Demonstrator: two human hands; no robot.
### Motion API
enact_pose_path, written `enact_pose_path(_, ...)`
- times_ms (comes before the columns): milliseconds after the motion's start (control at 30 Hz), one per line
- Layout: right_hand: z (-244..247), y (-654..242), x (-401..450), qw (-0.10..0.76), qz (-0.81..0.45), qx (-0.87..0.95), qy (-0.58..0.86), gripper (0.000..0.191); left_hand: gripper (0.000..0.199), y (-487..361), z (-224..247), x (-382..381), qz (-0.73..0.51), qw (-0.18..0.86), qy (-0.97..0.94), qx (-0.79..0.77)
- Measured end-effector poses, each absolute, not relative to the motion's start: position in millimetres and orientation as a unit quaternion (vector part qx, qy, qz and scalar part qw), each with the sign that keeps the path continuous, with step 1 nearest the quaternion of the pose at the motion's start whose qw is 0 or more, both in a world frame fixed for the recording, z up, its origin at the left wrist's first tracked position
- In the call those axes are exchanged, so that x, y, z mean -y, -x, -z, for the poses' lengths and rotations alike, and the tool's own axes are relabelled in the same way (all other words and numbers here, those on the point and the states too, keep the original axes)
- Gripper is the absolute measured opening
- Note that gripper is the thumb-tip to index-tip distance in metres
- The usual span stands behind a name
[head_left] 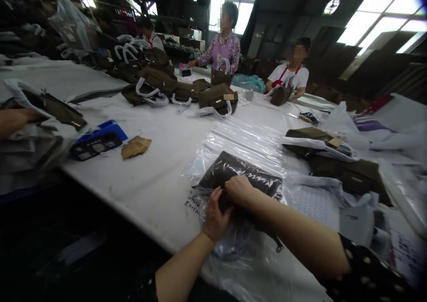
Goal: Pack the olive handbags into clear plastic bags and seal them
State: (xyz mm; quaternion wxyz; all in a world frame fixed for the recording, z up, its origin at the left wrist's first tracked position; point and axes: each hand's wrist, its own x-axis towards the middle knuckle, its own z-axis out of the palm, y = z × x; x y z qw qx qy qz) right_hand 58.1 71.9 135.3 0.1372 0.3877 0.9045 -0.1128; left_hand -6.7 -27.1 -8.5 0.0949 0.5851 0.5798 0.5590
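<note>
A dark brown bag (pixel 240 166) lies near the front edge of the table, partly inside a clear plastic bag (pixel 256 144) whose far end spreads flat beyond it. Both hands meet at the near side, where the plastic's mouth seems to be. My left hand (pixel 216 215) curls its fingers on the plastic's edge. Beside it my right hand (pixel 238 190) is closed in a fist against the dark bag; what its fingers pinch is hidden. A strap end with a metal clip (pixel 279 245) hangs out below my right forearm.
Olive handbags with white-wrapped handles (pixel 218 98) lie across the table, others (pixel 347 175) at right. A blue box (pixel 106 130) and brown paper (pixel 136 147) sit left. A co-worker's hand (pixel 16 122) reaches in at left; two people (pixel 224 48) (pixel 288 77) work opposite.
</note>
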Motion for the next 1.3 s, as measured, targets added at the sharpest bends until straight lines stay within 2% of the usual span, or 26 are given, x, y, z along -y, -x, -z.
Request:
enact_pose_path(200,-148.8,-109.8,-94.4,0.13,0.003,-0.859,-0.495,0.04,0.031,9.1,5.6,28.0,-0.499,0.102,-0.631,-0.585)
enact_pose_path(300,-158.1,-161.4,-89.2,0.069,-0.061,-0.836,-0.542,0.035,0.031,7.9,7.1,26.0,-0.459,0.075,-0.676,-0.572)
enact_pose_path(367,-153.8,-182.8,-79.1,-0.002,-0.093,-0.859,-0.503,0.026,0.032,7.4,7.8,24.9,-0.444,0.059,-0.688,-0.571)
enact_pose_path(400,-148.6,-187.6,-74.3,-0.026,-0.102,-0.884,-0.455,0.027,0.032,7.3,7.9,24.7,-0.44,0.052,-0.69,-0.572)
enact_pose_path(467,-135.8,-187.6,-68.9,-0.029,-0.107,-0.935,-0.337,0.041,0.032,7.4,8.0,24.7,-0.437,0.039,-0.691,-0.575)
enact_pose_path(533,-126.6,-183.6,-72.0,-0.005,-0.127,-0.95,-0.285,0.049,0.032,7.3,8.9,24.3,-0.435,0.025,-0.692,-0.575)
enact_pose_path(667,-129.3,-203.0,-88.5,-0.032,-0.219,-0.863,-0.454,0.044,0.031,7.3,8.4,18.9,-0.439,0.015,-0.694,-0.57)
enact_pose_path(733,-129.8,-231.8,-83.6,-0.065,-0.237,-0.851,-0.465,0.049,0.029,9.9,1.3,18.8,-0.451,0.019,-0.686,-0.571)
enact_pose_path(833,-109.5,-284.8,-46.7,-0.07,-0.222,-0.924,-0.302,0.066,0.028,20.9,-18.4,36.4,-0.482,0.01,-0.664,-0.572)
enact_pose_path(900,-85.2,-313.7,-11.7,-0.066,-0.21,-0.957,-0.19,0.067,0.029,31.9,-31.0,62.0,-0.48,0.023,-0.708,-0.517)
enact_pose_path(967,-62.6,-328.3,18.0,-0.098,-0.195,-0.965,-0.147,0.063,0.035,42.2,-37.2,94.0,-0.419,0.088,-0.797,-0.426)
enact_pose_path(1067,-45.5,-320.2,35.9,-0.148,-0.125,-0.971,-0.143,0.051,0.054,50.8,-31.8,138.9,-0.267,0.208,-0.871,-0.355)
enact_pose_path(1167,-48.3,-293.9,29.9,-0.163,0.049,-0.974,-0.15,0.031,0.07,49.0,-18.3,162.5,-0.195,0.259,-0.859,-0.397)
enact_pose_path(1233,-53.4,-278.7,25.5,-0.193,0.147,-0.943,-0.229,0.024,0.068,43.7,-11.5,164.3,-0.203,0.263,-0.833,-0.443)
enact_pose_path(1300,-55.8,-268.6,25.9,-0.225,0.189,-0.897,-0.33,0.02,0.047,37.9,-8.3,159.7,-0.25,0.258,-0.795,-0.489)
